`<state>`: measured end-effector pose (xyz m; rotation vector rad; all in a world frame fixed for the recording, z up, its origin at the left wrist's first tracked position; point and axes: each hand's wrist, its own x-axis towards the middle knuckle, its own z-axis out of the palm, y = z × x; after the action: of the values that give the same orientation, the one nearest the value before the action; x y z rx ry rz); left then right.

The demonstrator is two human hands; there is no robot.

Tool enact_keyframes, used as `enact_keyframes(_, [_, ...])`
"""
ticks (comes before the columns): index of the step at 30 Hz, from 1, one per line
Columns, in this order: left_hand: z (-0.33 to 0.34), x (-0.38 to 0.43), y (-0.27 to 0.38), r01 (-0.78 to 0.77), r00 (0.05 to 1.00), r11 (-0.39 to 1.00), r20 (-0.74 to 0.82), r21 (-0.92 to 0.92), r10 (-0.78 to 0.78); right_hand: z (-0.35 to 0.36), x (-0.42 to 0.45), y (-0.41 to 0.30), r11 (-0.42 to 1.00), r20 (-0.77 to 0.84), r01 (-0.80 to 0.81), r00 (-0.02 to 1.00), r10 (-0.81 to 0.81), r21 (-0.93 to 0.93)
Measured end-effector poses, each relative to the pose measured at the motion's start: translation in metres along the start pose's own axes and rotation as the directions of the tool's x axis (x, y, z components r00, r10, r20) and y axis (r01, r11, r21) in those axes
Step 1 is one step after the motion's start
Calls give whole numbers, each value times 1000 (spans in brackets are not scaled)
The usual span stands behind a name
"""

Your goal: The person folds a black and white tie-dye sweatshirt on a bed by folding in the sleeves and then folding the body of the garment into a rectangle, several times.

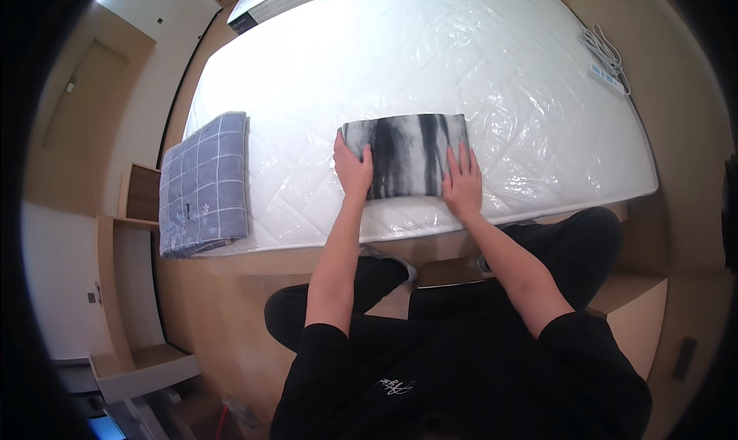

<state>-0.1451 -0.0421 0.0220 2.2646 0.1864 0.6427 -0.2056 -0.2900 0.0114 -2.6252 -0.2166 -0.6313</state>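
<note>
A folded grey, black and white streaked cloth [406, 154] lies on a white mattress [300, 123] wrapped in clear plastic. My left hand [353, 166] is at the cloth's left edge, its thumb on top and its fingers along the side. On the right side of the cloth my right hand [463, 180] rests with its fingers spread over the top; one finger bears a ring. Whether either hand grips the cloth is hard to tell. A folded blue-grey checked fabric [204, 186] with a leaf pattern sits at the mattress's left end.
A white power strip [605, 78] with a coiled cable lies at the mattress's right edge. Wooden shelving [112, 290] stands at the left, and a wooden cabinet [634, 319] at the lower right. Another mattress [282, 5] is at the top.
</note>
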Motion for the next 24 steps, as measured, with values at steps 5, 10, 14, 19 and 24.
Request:
enact_keyframes(5, [-12, 64, -36, 467, 884, 828, 191, -310, -427, 3, 0, -3, 1000, -22, -5, 1000, 5, 0])
enact_keyframes(10, [-23, 70, -16, 397, 905, 904, 231, -160, -356, 5, -3, 8, 1000, -35, -20, 999, 20, 0])
enact_keyframes(14, [-26, 60, -40, 630, 743, 714, 505, -305, -440, 6, -3, 5, 1000, -65, -2, 998, 4, 26])
enact_keyframes(19, [-25, 37, -50, 601, 771, 713, 495, -361, -400, 1, -4, 8, 999, -55, -10, 998, 12, 38])
enact_keyframes(24, [-22, 30, -63, 182, 976, 951, 164, -249, -144, 2, -3, 3, 998, -67, 1, 998, 3, 60])
